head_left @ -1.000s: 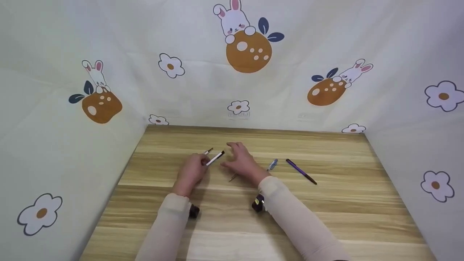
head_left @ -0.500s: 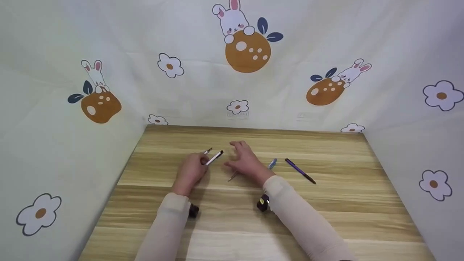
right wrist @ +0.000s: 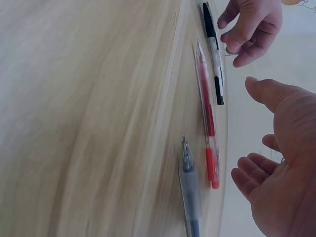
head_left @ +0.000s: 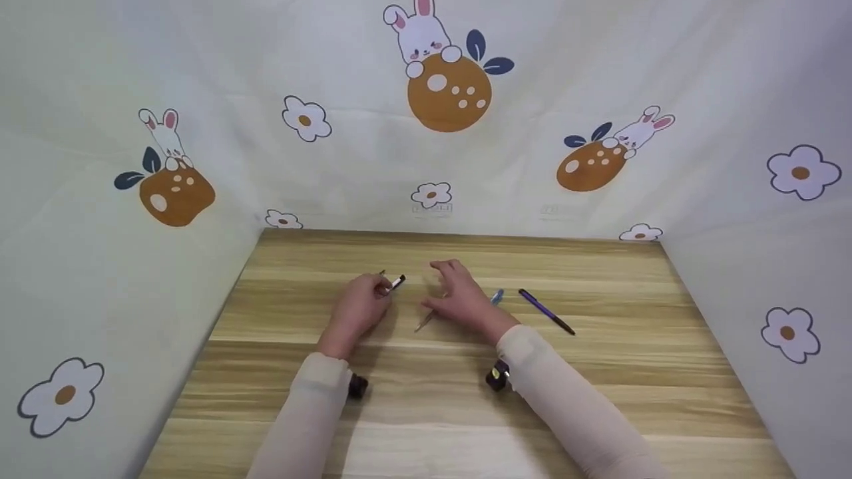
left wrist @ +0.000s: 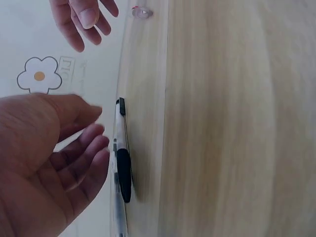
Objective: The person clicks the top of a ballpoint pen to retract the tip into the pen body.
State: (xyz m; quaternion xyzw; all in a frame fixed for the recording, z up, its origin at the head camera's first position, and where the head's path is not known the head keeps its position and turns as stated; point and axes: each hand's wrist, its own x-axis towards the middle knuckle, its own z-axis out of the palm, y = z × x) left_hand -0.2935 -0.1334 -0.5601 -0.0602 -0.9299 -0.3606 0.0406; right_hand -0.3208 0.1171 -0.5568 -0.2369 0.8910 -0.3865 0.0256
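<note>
My left hand (head_left: 359, 307) is over the left part of the table, thumb and fingers loosely bent with a gap between them. Close by lies a white pen with black grip and clip (left wrist: 122, 133), and a clear pen (left wrist: 118, 210) lies behind it, partly hidden. No pen sits between the left hand's fingers in the left wrist view. My right hand (head_left: 462, 296) hovers with thumb and fingers spread, holding nothing. Beneath it lies a clear pen with red ink (right wrist: 206, 103), mostly covered in the head view. A translucent grey-blue pen (right wrist: 190, 192) lies nearer the right wrist.
A purple pen (head_left: 547, 311) lies to the right of the right hand. The wood-grain table (head_left: 426, 412) is enclosed by a pale cloth (head_left: 346, 166) printed with rabbits and flowers. A dark wrist camera (head_left: 358, 386) hangs below the left sleeve.
The left hand has shifted slightly right and now covers more of the white pen. The right hand has drifted right, still spread. The head view has turned a little.
</note>
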